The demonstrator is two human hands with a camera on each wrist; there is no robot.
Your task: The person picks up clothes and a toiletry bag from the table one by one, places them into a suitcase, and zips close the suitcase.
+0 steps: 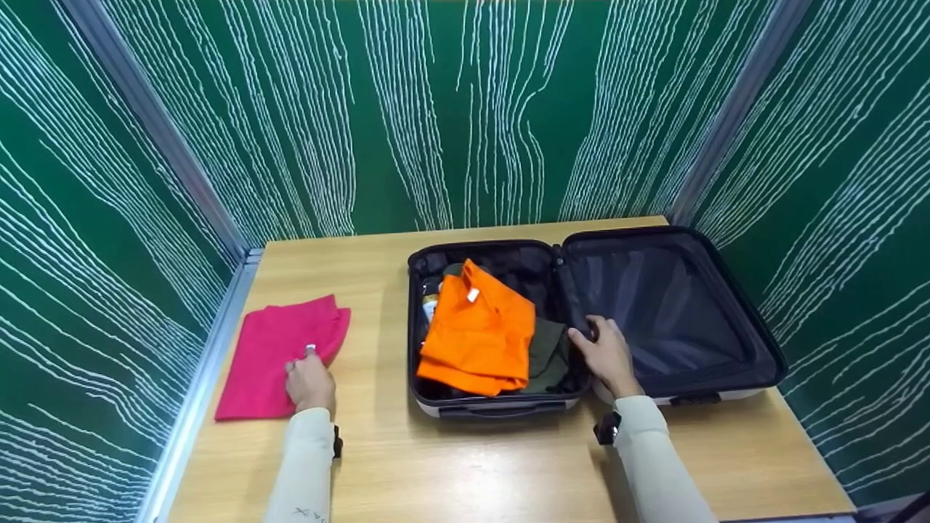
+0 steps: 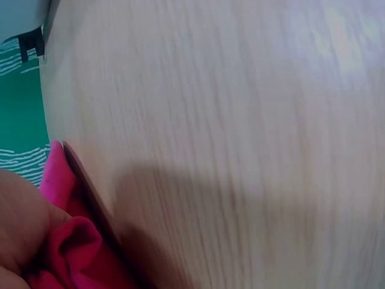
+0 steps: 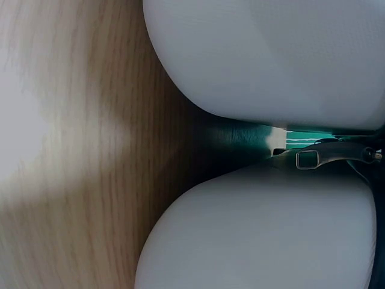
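Observation:
A folded bright pink garment lies flat on the left of the table. My left hand pinches its right side, beside a small pale tag; in the left wrist view the pink cloth bunches up against the hand. My right hand rests at the hinge side of the open suitcase, thumb and fingers spread apart over the inner rim. Inside the left shell, a folded orange garment with a white tag covers part of a dark green cloth.
A bottle-like item with a pale label is partly hidden at the shell's left side. The suitcase lid lies folded back to the right. Green walls with white streaks enclose the wooden table. The right wrist view shows the pale outer shells.

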